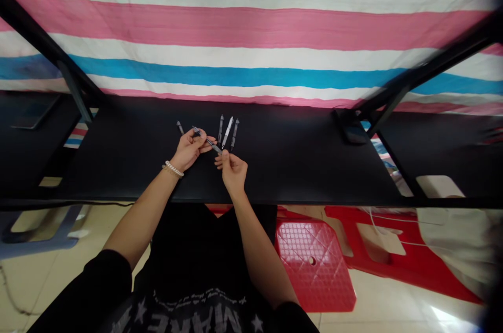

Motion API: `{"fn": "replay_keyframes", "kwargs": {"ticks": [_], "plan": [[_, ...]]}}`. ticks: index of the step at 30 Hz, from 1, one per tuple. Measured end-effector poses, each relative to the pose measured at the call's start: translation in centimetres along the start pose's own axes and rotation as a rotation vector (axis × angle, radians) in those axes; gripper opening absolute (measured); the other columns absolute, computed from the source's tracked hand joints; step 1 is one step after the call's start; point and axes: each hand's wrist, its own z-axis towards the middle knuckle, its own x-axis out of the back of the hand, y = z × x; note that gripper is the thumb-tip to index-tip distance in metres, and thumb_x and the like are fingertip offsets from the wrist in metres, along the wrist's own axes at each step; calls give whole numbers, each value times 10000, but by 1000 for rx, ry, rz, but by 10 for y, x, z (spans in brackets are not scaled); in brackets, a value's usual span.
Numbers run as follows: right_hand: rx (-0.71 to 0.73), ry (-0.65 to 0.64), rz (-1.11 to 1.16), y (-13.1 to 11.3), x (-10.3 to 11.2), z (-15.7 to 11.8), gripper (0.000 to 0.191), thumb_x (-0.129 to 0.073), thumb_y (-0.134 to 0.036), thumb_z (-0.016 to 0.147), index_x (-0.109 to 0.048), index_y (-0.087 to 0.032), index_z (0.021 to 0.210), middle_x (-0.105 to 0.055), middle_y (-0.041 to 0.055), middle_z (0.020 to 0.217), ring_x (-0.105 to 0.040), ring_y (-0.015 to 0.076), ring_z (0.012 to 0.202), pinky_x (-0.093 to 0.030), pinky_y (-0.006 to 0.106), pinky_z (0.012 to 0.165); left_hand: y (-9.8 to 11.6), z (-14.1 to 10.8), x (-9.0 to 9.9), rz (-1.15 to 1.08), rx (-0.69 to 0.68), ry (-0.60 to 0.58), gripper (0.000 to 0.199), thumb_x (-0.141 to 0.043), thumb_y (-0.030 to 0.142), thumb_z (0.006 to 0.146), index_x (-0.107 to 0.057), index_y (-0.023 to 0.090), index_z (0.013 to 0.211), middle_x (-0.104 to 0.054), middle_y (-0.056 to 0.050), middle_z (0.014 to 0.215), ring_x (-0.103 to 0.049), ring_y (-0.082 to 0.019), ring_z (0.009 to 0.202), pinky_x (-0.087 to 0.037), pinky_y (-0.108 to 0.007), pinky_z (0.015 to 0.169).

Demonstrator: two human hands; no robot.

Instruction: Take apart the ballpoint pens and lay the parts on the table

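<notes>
Left hand (189,150): pinching a dark pen (207,140)
Right hand (233,170): fingertips pinching the pen's lower end
Room: black desk (306,165), open rightward
Pen labels: too small to read

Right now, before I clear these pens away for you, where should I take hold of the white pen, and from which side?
Probably pinch the white pen around its upper half, coming down from the far side. It lies slanted on the black tabletop between two slim pens, and its lower end sits close to your right hand, so that end looks crowded.
</notes>
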Motion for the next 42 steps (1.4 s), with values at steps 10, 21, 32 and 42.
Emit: {"fn": "replay_keyframes", "kwargs": {"ticks": [10, 21, 32, 42], "plan": [[63, -53, -99, 2, 1, -1, 385, -662, -583, 890, -719, -205, 927, -734, 31, 770, -700, 169, 636, -563, 275, 578, 1, -2, -1, -6, 10, -26, 373, -837, 351, 789, -551, 172, 950, -789, -65, 896, -773, -181, 847, -609, -329, 838], [146, -214, -294, -3, 5, -2, 507, -424, -549, 1036, -592, -217, 692, -633, 9, 610, -609, 146, 537, -464, 261, 549, 2, -1, 2, 16, 13, -58, 426, -850, 408, 764, -532, 185, 940, -780, -58, 880, -763, -181, 826, -607, -280, 735], [101, -110, -114, -7, 5, -2, 437, -445, -614, 1006, -630, -222, 954, -670, 16, 758, -614, 146, 630, -466, 244, 560, 29, -7, -1, -445, 132, 4, 389, -524, 539, 965, -521, 209, 758, -379, 71, 548, -450, -68, 456, -512, -221, 564], [88, -124, -120, -12, 5, -2, 501, -408, -642, 1010, -633, -218, 865, -644, 11, 687, -583, 139, 559, -472, 259, 559, 34, -8, 15, -551, 86, 155, 565, -297, 549, 985, -253, 206, 539, -176, 58, 461, -201, -64, 372, -279, -188, 365]]}}
